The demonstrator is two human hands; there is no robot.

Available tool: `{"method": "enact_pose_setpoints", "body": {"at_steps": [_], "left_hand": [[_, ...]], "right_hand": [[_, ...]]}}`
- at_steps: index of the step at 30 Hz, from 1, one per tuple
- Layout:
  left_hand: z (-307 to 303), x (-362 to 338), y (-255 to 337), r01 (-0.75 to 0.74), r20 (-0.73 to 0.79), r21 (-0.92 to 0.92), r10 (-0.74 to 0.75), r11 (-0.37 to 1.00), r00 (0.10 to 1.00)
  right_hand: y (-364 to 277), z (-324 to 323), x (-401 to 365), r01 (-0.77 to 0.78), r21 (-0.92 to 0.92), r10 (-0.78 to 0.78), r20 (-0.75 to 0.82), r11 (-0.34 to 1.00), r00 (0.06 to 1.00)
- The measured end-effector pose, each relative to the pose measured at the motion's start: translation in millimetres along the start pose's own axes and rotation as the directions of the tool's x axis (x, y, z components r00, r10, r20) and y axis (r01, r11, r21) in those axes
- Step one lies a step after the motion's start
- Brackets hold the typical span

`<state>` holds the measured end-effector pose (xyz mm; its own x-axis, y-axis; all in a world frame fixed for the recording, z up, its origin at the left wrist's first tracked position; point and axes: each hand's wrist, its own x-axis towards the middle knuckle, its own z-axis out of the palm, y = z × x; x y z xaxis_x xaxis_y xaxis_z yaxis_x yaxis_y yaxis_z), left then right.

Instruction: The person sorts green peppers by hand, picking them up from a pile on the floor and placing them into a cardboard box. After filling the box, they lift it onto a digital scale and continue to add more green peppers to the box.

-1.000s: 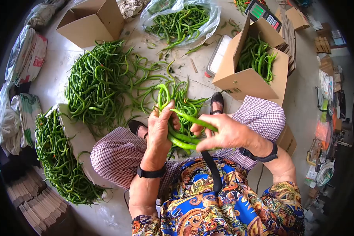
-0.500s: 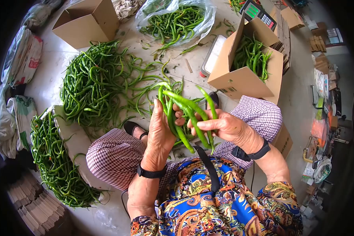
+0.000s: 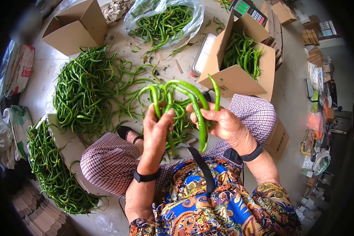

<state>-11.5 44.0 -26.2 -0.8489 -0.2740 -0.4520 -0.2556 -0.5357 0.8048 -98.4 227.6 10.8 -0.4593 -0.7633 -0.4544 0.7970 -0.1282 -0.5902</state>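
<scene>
Long green chili peppers (image 3: 201, 125) are gripped in my right hand (image 3: 224, 124), the thumb pressed over them; one stands upright above the fingers. My left hand (image 3: 158, 128) is closed around several more green chili peppers (image 3: 155, 98), which curve over its top. Both hands are raised in front of my lap, a short gap apart. Beneath and between them lie loose green chili peppers (image 3: 181, 120), partly hidden by the hands. To the left spreads a large heap of green chili peppers (image 3: 84, 92) on the floor.
An open cardboard box (image 3: 239, 82) holding peppers stands at right, beside a scale with a lit display (image 3: 241, 6). A clear plastic bag (image 3: 196, 23) of peppers lies at the back. Another open box (image 3: 68, 37) is back left. Peppers fill a white container (image 3: 63, 137) at left.
My hands have moved apart, splitting the peppers between them. The left hand's thumb has folded over its peppers. The whole view has shifted slightly.
</scene>
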Motion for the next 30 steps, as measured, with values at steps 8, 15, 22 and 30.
{"method": "enact_pose_setpoints", "body": {"at_steps": [8,15,22,30], "left_hand": [[-3.8,5.5,-6.0,0.015,-0.015,0.011,-0.015,1.000,1.000],[-3.6,3.3,-3.0,0.093,0.100,0.040,-0.097,0.995,0.990],[2.9,3.1,-0.2,0.152,0.177,-0.251,-0.109,0.956,0.978],[5.4,-0.3,-3.7,0.180,0.275,-0.164,-0.130,0.970,0.953]], "right_hand": [[-1.8,-11.6,7.1,0.052,0.155,-0.059,0.041,0.987,0.997],[-9.7,-11.8,11.5,0.189,0.157,-0.158,-0.192,0.969,0.969],[-10.8,10.7,12.7,0.176,-0.020,-0.173,-0.339,0.984,0.925],[-10.5,21.2,15.9,0.148,-0.042,-0.153,-0.341,0.988,0.927]]}}
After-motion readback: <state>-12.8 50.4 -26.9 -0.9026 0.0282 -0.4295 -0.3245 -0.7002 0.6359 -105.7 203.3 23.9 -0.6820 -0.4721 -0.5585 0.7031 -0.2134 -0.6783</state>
